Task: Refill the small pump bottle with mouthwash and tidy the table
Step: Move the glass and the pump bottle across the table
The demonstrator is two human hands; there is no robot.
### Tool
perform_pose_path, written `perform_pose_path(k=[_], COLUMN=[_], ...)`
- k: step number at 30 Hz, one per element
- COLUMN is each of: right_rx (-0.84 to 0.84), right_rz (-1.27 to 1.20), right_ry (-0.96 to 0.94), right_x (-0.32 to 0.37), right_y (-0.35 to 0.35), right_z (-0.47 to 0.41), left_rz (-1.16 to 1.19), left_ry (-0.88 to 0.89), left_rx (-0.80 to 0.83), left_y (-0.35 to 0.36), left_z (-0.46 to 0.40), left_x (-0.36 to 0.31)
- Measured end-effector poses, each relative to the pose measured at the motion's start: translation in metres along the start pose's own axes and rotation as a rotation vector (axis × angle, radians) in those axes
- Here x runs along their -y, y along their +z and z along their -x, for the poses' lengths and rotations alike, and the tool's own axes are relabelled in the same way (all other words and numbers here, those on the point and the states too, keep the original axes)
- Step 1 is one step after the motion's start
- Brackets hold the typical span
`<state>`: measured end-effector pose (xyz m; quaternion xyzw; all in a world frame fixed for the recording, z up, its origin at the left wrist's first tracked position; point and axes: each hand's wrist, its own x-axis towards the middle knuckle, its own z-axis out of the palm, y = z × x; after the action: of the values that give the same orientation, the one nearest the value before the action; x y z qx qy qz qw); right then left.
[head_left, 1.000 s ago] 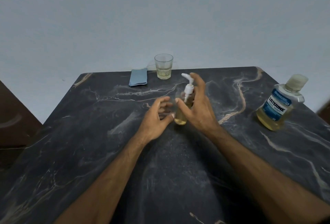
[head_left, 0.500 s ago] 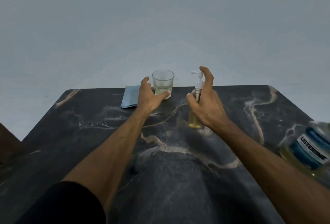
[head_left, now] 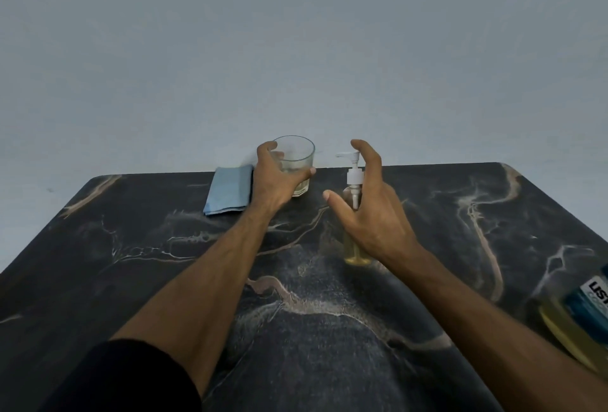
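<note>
Up near the far edge of the bench [head_left: 131, 280], the left hand [head_left: 276, 181] wraps its fingers around a clear glass [head_left: 297, 161], which holds a little pale liquid. Beside it, the right hand [head_left: 371, 214] is spread open, thumb and fingers curved around the small pump bottle [head_left: 353, 181] without closing on it; the bottle stands upright. A folded blue cloth [head_left: 228, 193] lies just left of the glass. At the right edge, the mouthwash bottle [head_left: 579, 323] shows only partly.
</note>
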<state>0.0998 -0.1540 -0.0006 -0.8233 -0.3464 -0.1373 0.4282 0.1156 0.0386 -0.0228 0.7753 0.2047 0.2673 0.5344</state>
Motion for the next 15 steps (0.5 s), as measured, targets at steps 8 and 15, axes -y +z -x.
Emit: perform_pose_path(k=[8,15], right_rx=[-0.041,0.062], right_rz=[-0.061,-0.053], right_ry=[0.006,-0.071], right_x=[0.022,0.062], right_y=[-0.032,-0.052], right_z=[0.036,0.081], left_rz=[0.064,0.159], left_ry=[0.092,0.088], left_rx=[-0.004,-0.06], left_y=[-0.023,-0.033], left_z=[0.095,0.188], left_x=[-0.025,-0.038])
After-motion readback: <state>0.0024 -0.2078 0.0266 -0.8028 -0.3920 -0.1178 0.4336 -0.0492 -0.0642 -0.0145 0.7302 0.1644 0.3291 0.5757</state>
